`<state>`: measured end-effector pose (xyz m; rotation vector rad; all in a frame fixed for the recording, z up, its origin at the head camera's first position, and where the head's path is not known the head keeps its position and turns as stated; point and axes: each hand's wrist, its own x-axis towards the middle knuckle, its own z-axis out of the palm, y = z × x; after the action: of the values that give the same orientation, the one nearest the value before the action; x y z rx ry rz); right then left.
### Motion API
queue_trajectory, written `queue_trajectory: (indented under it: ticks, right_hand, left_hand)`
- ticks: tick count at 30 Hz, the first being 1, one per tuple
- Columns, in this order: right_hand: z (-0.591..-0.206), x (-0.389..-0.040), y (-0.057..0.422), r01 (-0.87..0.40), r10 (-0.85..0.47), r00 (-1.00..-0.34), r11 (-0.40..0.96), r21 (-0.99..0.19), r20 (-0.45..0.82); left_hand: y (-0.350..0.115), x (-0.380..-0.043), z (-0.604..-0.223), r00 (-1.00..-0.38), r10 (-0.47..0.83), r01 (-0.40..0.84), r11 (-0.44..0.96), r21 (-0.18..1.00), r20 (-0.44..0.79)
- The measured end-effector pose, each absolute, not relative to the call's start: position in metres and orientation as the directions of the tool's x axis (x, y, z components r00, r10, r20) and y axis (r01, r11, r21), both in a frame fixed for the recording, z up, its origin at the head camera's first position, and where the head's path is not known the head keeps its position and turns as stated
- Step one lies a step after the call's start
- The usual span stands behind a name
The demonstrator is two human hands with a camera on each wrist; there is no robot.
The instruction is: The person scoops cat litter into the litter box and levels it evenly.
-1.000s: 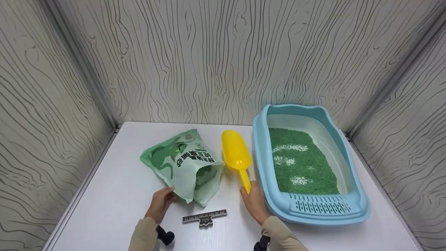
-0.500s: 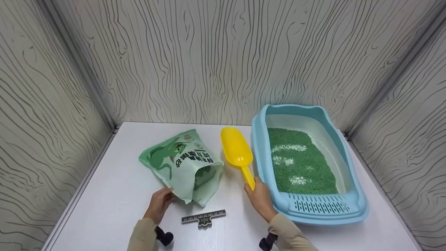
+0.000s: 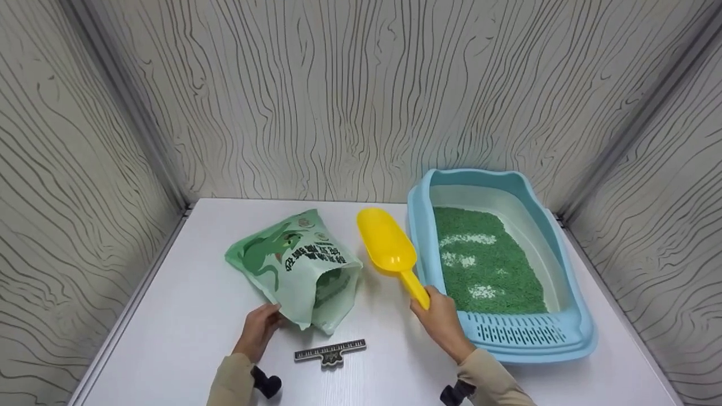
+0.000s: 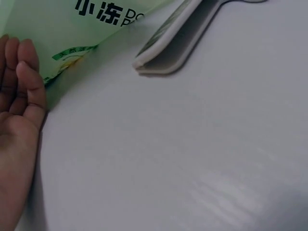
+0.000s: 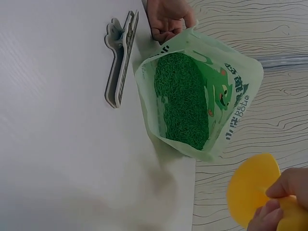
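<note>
Gripping in the right hand [image 3: 441,321] a yellow plastic scoop with a long rounded bowl [image 3: 386,239], fully wrapped by curled fingers at its narrow end. Carrying nothing visible in that upturned bowl. Seemingly pinching, with the left hand [image 3: 259,330], the near left edge of a pale green plastic bag printed with a cartoon creature and black characters [image 3: 299,254]; cannot tell how firmly. Lying, in the bag's case, on the smooth white table [image 3: 163,327], gaping toward the person, with thin green pellets [image 5: 185,101] inside.

Most liable to fail at that soft mouth: apt to sag shut after a slip of the left pinch, barring the scoop. Apt also to snag or fold inward under the scoop's broad rim on a crooked entry. Likely to spill pellets through any tugging or lifting of the bag's far end. Equally easy to bump the light blue plastic litter tray with a slotted front [image 3: 422,225], close beside the scoop. Worth minding too: a dark, pale-edged clip with a piano-key pattern [image 3: 331,353], near the bag's mouth, easily knocked by a low sweep
</note>
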<state>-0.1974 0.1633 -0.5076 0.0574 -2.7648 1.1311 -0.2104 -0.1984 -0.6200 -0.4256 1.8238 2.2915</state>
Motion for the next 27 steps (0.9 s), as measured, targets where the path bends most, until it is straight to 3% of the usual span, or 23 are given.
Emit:
queue_trajectory:
  ticks: [27]
  right_hand:
    - [-0.489, -0.18, 0.213, -0.159, -0.07, -0.985, 0.747, -0.646, 0.16]
  left_hand:
    - [-0.197, -0.211, -0.622, -0.938, -0.061, -0.32, -0.226, 0.92, -0.341]
